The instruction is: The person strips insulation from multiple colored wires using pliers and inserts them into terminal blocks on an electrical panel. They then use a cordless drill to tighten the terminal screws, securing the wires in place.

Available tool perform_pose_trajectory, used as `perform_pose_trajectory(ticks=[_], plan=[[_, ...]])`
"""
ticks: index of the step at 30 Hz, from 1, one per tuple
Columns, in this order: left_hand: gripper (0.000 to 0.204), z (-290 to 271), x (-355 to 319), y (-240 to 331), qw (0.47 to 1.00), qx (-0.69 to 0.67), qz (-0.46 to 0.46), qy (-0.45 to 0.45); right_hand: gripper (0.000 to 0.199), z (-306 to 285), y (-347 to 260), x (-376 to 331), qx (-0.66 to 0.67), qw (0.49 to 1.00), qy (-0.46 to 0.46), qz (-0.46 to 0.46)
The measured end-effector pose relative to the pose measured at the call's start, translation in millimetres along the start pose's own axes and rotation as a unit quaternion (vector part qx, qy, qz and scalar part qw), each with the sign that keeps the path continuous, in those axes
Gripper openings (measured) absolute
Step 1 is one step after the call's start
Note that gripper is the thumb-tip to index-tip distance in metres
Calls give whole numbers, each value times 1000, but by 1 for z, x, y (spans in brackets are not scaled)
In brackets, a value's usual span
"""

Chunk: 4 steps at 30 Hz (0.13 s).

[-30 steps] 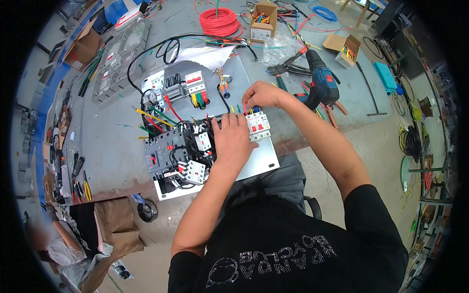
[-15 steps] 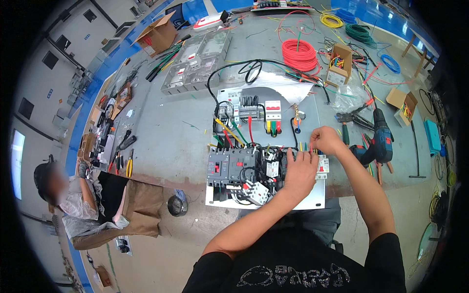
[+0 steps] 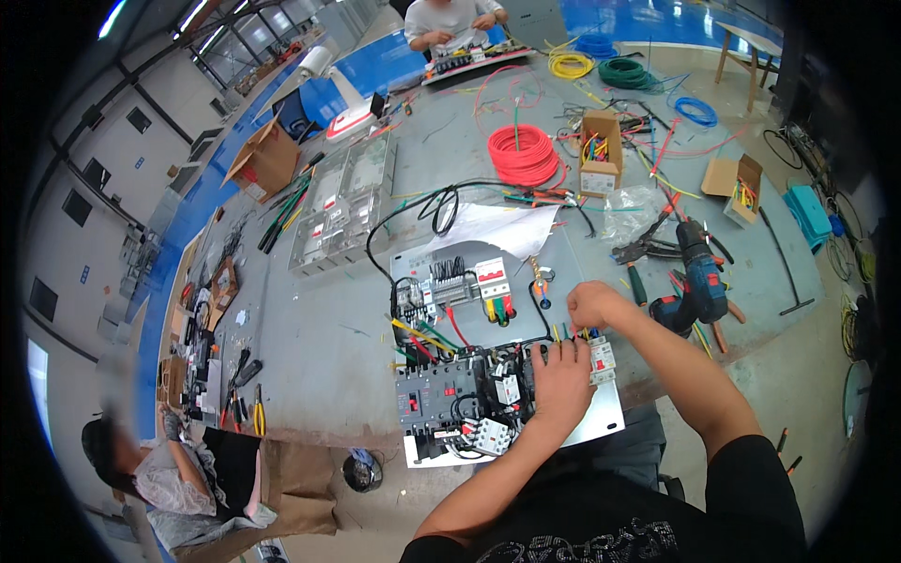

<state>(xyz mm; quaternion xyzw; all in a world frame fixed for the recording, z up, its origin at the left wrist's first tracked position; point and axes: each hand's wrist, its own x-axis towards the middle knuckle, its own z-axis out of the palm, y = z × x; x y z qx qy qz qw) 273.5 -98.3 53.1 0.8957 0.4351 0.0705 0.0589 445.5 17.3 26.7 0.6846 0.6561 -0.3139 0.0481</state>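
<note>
A white mounting panel [image 3: 608, 413] carries breakers, terminal blocks and bundled wires at the table's front edge. My left hand [image 3: 563, 389] lies over the right part of its front row, fingers bent down among black wires; what its fingertips hold is hidden. Just beyond, to the right, my right hand [image 3: 601, 308] pinches a thin wire above a small white breaker [image 3: 602, 360]. Short coloured wire ends stand up between the hands. To the left sit large dark grey breakers [image 3: 432, 392] and a white contactor-like block [image 3: 490, 436]. A white breaker [image 3: 493, 279] with red levers is farther back.
Right of the panel lie a cordless drill [image 3: 699, 272] and pliers [image 3: 648, 249]. Behind are a red wire coil [image 3: 522, 155], an open carton [image 3: 601, 155] and clear plastic cases [image 3: 343, 202]. One person [image 3: 178, 469] sits at left; another [image 3: 455, 23] works at the far side.
The view has tilted up and shifted, so the panel appears lower and the far person comes into sight. Both hands stay at the same part of the panel, with the right fingers moving slightly.
</note>
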Motion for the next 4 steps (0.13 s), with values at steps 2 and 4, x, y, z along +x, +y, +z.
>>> perform_pose_trajectory(ticks=[2, 4], plan=[[84, -3, -3, -1, 1000, 1, -2, -12, 26, -3, -6, -6, 71, 997, -29, 31], [88, -3, -1, -1, 999, 1, -7, -33, 25, -1, 6, -1, 64, 998, -18, -11]])
